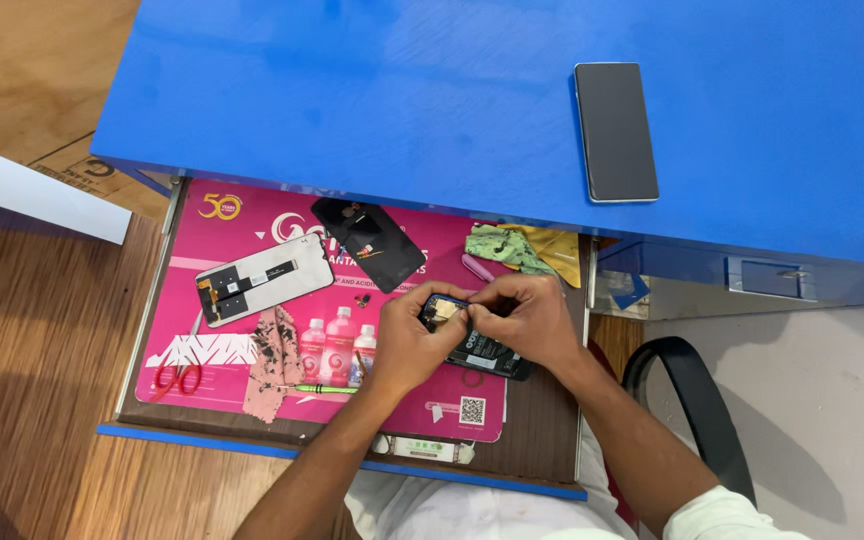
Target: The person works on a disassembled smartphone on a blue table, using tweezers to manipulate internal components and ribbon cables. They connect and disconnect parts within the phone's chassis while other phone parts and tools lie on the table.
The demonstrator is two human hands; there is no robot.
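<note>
Both of my hands grip an opened black phone body (pixel 477 345) over a pull-out tray. My left hand (pixel 407 345) holds its left end, where a gold-coloured part shows. My right hand (pixel 524 318) covers its top, fingertips pinching near the upper edge. The phone's battery side faces up between my palms. A white screen panel (pixel 264 279) with a black flex strip lies to the left, and a black back cover (pixel 368 242) lies above my hands.
A pink printed mat (pixel 252 220) lines the tray. On it lie red-handled scissors (pixel 180 378), a green tool (pixel 324 389), a torn sheet (pixel 270 365) and a green-yellow cloth (pixel 522 250). A dark phone (pixel 615 131) rests on the blue desk (pixel 402 90). A black chair arm (pixel 697 400) is at right.
</note>
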